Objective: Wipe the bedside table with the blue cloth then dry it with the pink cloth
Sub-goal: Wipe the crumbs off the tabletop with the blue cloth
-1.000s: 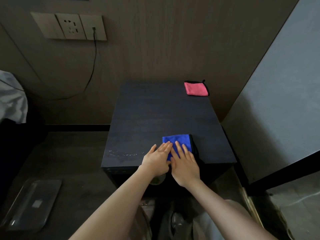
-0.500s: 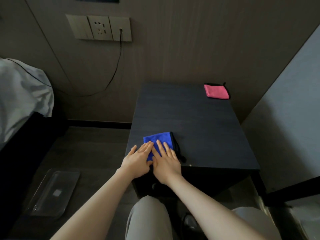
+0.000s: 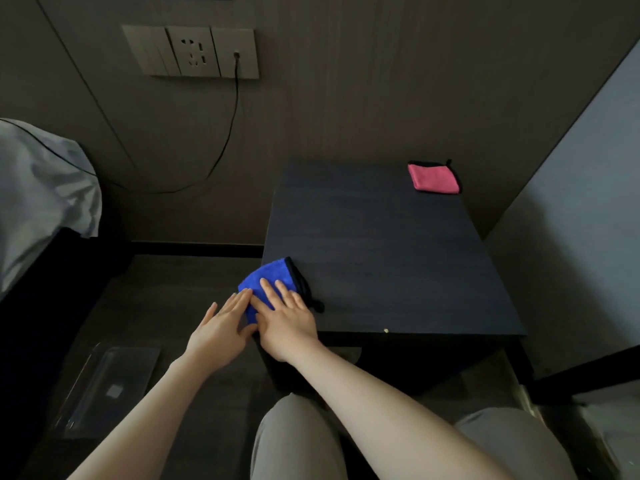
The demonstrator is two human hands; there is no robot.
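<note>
Head camera: two hands press flat on the blue cloth (image 3: 268, 276). The cloth sits at the near left corner of the bedside table (image 3: 381, 258), and part of it sticks out past the left edge. The left hand (image 3: 221, 329) has its fingers stretched out, with only the fingertips on the cloth; most of that hand is off the side of the table. The right hand (image 3: 285, 318) lies flat on top of the cloth with its fingers spread. Neither hand is gripping; both are open and pushing down.

This looks like the first step, the wiping with the blue cloth. I think the wipe has reached the left edge. The next move should be to slide the cloth over a strip of the top farther back, toward the far edge, pressing down evenly so it does not slip off the side.

The pink cloth (image 3: 434, 178) lies folded at the far right corner, well apart from the hands. Nobody is touching it, so the drying step is not yet done.

Counting: one table, one blue cloth, one pink cloth, two hands.
</note>
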